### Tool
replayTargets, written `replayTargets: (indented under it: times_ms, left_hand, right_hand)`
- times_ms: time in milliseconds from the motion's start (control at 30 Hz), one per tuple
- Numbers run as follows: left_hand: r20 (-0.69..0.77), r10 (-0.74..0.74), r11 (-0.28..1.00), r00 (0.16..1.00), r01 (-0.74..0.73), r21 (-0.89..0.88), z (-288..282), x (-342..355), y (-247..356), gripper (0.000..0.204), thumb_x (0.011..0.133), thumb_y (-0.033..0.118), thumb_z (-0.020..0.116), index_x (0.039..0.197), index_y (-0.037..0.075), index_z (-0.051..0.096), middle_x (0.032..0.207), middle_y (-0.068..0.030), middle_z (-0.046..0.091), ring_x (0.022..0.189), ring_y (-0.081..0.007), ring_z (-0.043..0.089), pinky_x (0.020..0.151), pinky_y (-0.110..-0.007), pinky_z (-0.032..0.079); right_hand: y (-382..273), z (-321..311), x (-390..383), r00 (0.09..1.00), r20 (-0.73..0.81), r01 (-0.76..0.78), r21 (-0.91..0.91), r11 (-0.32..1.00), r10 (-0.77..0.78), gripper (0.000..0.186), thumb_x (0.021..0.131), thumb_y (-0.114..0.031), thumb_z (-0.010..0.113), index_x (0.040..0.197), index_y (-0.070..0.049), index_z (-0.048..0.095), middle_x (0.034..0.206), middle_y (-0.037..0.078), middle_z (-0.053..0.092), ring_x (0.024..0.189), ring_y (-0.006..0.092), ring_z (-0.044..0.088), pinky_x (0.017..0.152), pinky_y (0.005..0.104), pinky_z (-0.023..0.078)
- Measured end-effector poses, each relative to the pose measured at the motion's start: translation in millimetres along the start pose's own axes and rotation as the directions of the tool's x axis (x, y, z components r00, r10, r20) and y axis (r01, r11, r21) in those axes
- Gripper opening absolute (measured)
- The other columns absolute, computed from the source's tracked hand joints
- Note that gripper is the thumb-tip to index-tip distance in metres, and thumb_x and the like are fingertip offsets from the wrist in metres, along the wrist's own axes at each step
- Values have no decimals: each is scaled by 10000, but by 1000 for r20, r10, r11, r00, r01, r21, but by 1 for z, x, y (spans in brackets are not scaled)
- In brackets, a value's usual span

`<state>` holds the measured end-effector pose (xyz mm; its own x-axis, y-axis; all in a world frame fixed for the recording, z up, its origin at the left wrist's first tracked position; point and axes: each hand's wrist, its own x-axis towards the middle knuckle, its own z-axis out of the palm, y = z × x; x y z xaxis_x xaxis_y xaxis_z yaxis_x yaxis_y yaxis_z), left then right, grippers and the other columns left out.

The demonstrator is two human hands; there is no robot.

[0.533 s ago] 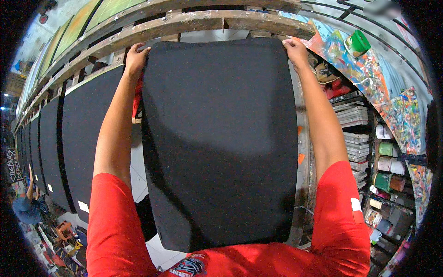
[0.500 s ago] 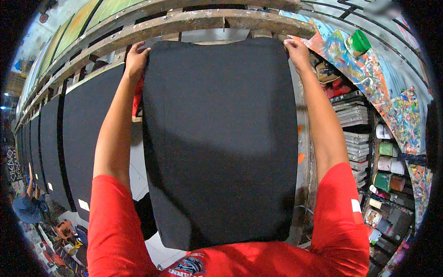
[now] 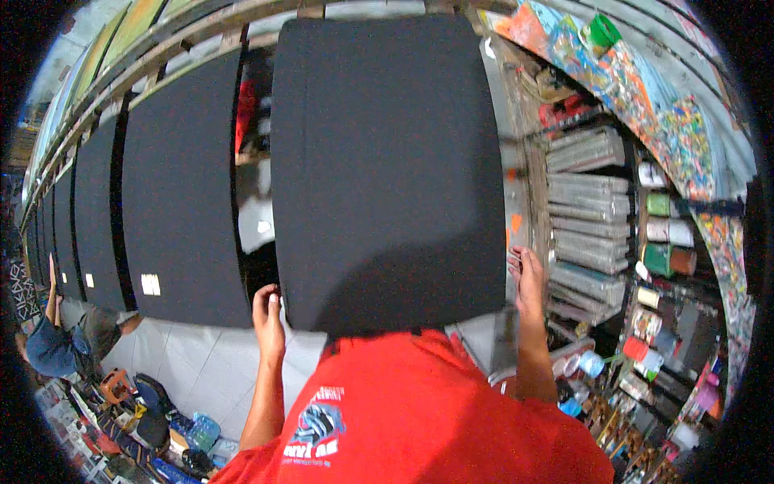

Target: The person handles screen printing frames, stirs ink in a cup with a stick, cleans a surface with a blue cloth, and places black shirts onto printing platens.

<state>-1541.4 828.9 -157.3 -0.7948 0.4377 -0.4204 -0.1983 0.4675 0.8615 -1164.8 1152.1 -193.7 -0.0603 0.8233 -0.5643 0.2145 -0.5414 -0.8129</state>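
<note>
A black cloth panel (image 3: 387, 161), smooth and seemingly drawn over a flat board, lies in front of me and reaches almost to my waist. Beside its lower left edge is my left hand (image 3: 268, 315), fingers loosely bent and apart, with nothing visible in them. My right hand (image 3: 528, 282) hovers just off the right edge, fingers spread and holding nothing. A shadow falls across the panel's lower part.
More black panels (image 3: 181, 194) stand in a row to the left along a wooden rail (image 3: 201, 36). At right are stacked frames (image 3: 588, 194), several paint tubs (image 3: 665, 231) and a paint-spattered sheet (image 3: 637, 89). A person in blue (image 3: 52, 347) crouches at far left.
Both hands have left the panel's far corners and come down toward me, to beside its lower edges. My view has shifted, showing more floor and my red shirt.
</note>
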Motion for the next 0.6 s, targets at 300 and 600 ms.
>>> replayTargets:
  times_ms: [300,600]
  left_hand:
    - [383,-51,672,922,315,-670,15,-59,-68,226,910,300,517,1036,113,508,1008,-27,557,932,-184,529,878,-401,417]
    - [346,-38,386,938,333,-861,22,-66,-65,210,885,304,567,1004,133,535,893,2,540,810,-147,499,763,-316,437]
  right_hand:
    - [58,21,-105,967,254,-158,639,753,-12,475,881,-454,505,1141,-57,490,1132,85,531,1050,216,493,921,361,374]
    - [72,18,-95,983,147,-185,780,598,113,302,807,-318,659,961,-105,510,830,23,499,765,163,502,778,326,433]
